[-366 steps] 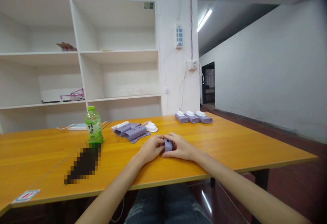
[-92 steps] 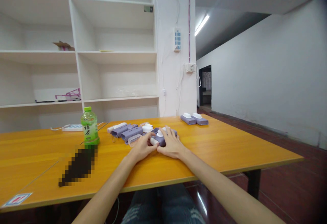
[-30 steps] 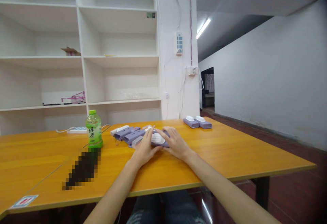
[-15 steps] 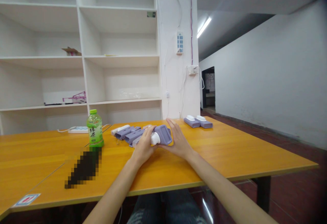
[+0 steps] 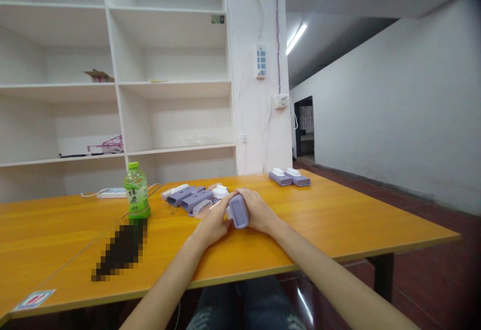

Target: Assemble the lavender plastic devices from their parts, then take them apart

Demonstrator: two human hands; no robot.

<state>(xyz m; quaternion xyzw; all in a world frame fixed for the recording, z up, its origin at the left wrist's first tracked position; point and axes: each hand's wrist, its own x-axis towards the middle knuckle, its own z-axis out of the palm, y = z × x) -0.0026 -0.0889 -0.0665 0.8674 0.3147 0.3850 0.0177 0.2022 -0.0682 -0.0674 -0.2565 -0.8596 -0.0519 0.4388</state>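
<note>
Both hands gripped one purple case (image 5: 239, 210) on end above the table (image 5: 338, 219): left hand (image 5: 214, 222) cupped its near side, right hand (image 5: 259, 212) wrapped the far side. Its white piece, beside the left fingers, looked liable to slip loose under uneven squeezing.

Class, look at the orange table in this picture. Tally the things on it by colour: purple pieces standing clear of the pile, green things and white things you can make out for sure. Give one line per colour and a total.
Purple: 3, the purple case held between both hands, plus two purple units at the far edge.
Green: 1, the green tea bottle.
White: 1, the power strip.
Total: 5. The pile of purple parts is too jumbled to count.
</note>
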